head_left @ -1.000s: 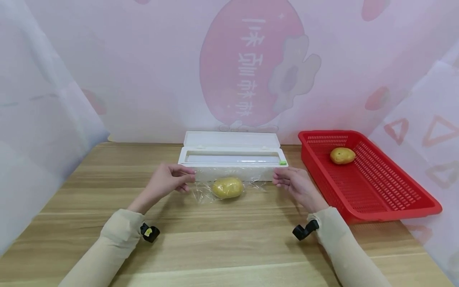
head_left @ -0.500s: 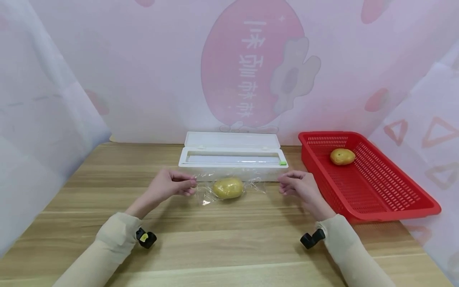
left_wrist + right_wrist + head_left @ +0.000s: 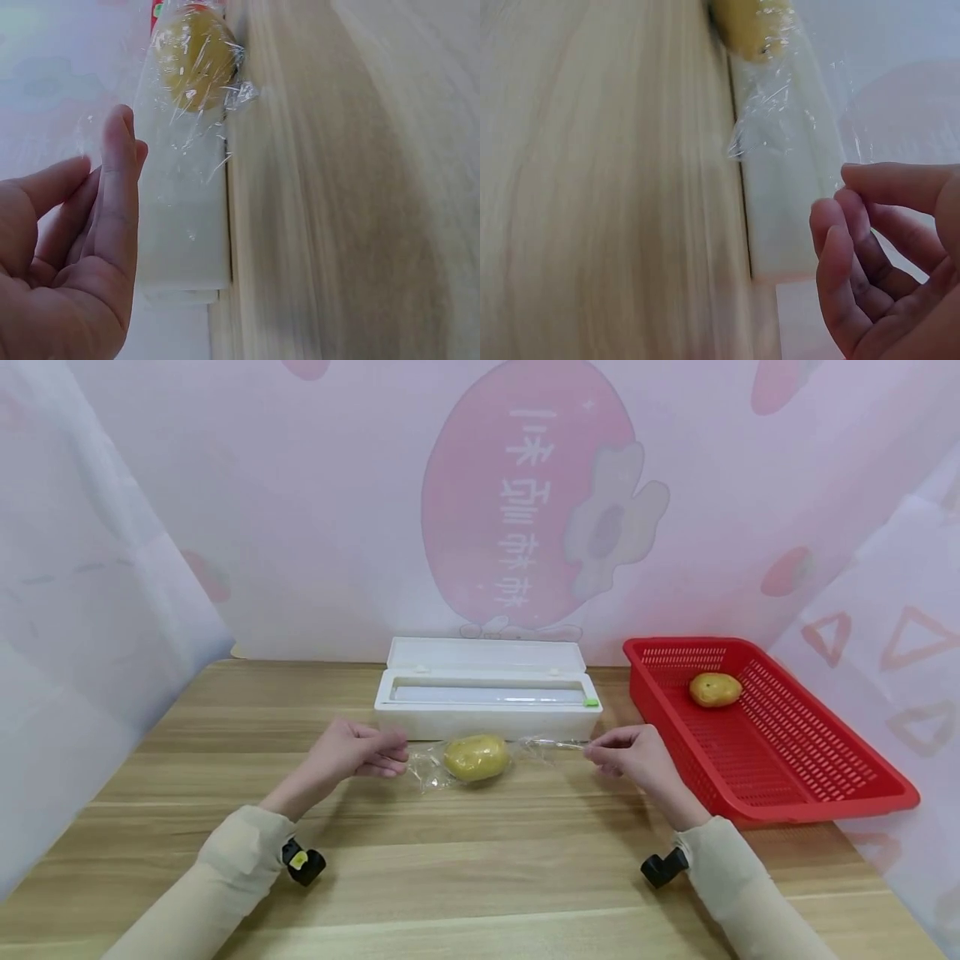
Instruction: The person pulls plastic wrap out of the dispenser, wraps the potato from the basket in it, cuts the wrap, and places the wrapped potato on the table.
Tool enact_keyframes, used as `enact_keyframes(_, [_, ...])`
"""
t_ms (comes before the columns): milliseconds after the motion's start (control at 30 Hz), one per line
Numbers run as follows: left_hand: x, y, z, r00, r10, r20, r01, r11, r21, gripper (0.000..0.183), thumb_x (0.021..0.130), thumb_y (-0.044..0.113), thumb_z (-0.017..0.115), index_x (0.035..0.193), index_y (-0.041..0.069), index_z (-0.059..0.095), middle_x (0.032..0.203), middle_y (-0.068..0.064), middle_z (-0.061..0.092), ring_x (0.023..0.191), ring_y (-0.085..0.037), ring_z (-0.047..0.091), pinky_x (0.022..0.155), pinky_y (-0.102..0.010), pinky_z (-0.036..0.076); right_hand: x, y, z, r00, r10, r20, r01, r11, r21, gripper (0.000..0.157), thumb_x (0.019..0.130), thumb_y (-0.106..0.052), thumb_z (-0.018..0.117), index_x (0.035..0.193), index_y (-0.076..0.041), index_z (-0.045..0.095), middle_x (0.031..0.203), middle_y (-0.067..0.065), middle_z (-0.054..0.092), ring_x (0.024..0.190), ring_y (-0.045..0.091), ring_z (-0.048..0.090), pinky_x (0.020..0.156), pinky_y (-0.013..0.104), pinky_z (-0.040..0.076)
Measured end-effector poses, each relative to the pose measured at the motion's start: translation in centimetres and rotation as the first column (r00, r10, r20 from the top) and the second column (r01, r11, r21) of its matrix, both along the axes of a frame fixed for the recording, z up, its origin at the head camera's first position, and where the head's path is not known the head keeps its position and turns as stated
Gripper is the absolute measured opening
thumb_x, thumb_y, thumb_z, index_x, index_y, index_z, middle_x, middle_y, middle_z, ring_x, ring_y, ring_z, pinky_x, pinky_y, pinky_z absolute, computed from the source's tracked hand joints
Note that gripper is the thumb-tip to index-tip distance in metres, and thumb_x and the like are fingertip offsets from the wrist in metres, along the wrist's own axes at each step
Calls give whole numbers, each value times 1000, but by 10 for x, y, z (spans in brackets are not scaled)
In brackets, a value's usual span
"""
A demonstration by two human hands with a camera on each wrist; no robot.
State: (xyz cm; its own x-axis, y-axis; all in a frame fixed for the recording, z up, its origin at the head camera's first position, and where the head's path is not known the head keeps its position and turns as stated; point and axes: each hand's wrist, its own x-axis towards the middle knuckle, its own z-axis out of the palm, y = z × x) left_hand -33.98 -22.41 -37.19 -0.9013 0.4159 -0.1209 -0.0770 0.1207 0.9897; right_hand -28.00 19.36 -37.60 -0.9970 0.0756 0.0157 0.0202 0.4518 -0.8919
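A potato [image 3: 476,757] lies on the table under clear cling film [image 3: 431,767], in front of a white cling film box [image 3: 487,724]. On its left my left hand [image 3: 371,749] pinches the film's edge between thumb and fingers. In the left wrist view the film [image 3: 184,142] stretches from near those fingertips over the potato [image 3: 196,60]. On the other side my right hand [image 3: 628,752] pinches the film's opposite end, drawn into a thin strand towards the potato. The right wrist view shows the thumb and fingertips [image 3: 849,196] meeting at the film's edge.
The box's lid [image 3: 486,652] is raised, with the film roll [image 3: 487,695] inside and a green slider [image 3: 591,702] at its right end. A red basket [image 3: 832,752] stands at the right, holding another potato [image 3: 715,690]. A printed backdrop [image 3: 315,527] borders the table [image 3: 465,877].
Both hands have come down and slightly towards me with the film, from the box's front edge to beside the potato. The right hand has also shifted outwards. The potato stays in place.
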Motion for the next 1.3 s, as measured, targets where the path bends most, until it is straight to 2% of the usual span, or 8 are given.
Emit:
enact_keyframes(167, [-1,3,-5,1000,-5,15,6,997,-75,31,85,8,77,107,-13,69,95,-25,70,79,-27,72,76,-40,56,-3,0,1,1000,12,-24,-7,982,188,14,83,-22,81,89,-9,79,78,6,71,69,35,64,64,42,55])
enact_keyframes(433, [2,5,-5,1000,-24,11,25,988,-155,32,82,2,78,110,-12,69,91,-25,70,69,-23,71,71,-38,58,-8,-1,2,999,39,-10,-33,928,372,6,83,-20,80,86,-14,80,77,-2,70,70,20,61,64,33,52])
enact_keyframes(533, [-1,7,-6,998,-46,-34,37,973,-227,26,82,3,78,104,-9,72,84,-22,71,66,-22,70,67,-35,58,-9,-1,1,998,61,-23,-45,892,450,6,82,-18,81,85,-13,80,75,-4,69,70,18,59,64,32,52])
enact_keyframes(667, [-6,12,-8,987,-85,-135,31,932,-362,18,82,6,79,96,-4,76,74,-14,71,60,-20,68,59,-30,57,-11,-3,0,994,95,-43,-58,848,527,4,81,-16,80,82,-12,79,71,-6,68,68,16,59,63,31,53])
enact_keyframes(800, [-10,15,-9,969,-122,-215,6,881,-474,14,81,11,81,90,1,78,67,-8,70,55,-17,66,54,-26,53,-14,-4,-2,994,100,-45,-59,831,553,3,80,-14,79,77,-14,79,68,-7,66,66,16,58,61,31,52])
enact_keyframes(1000, [-15,18,-11,931,-194,-309,-9,835,-551,6,80,12,82,81,6,79,59,-2,67,49,-13,62,51,-21,45,-19,-4,-7,995,95,-24,-65,828,557,6,79,-12,80,74,-15,78,65,-7,65,64,16,56,55,31,50])
enact_keyframes(1300, [-16,23,-13,914,-228,-336,-8,817,-577,5,78,9,83,75,9,79,57,1,66,47,-11,59,51,-22,46,-24,-7,-10,995,80,-55,-35,818,574,8,77,-12,79,71,-15,78,62,-7,64,61,15,55,51,30,48])
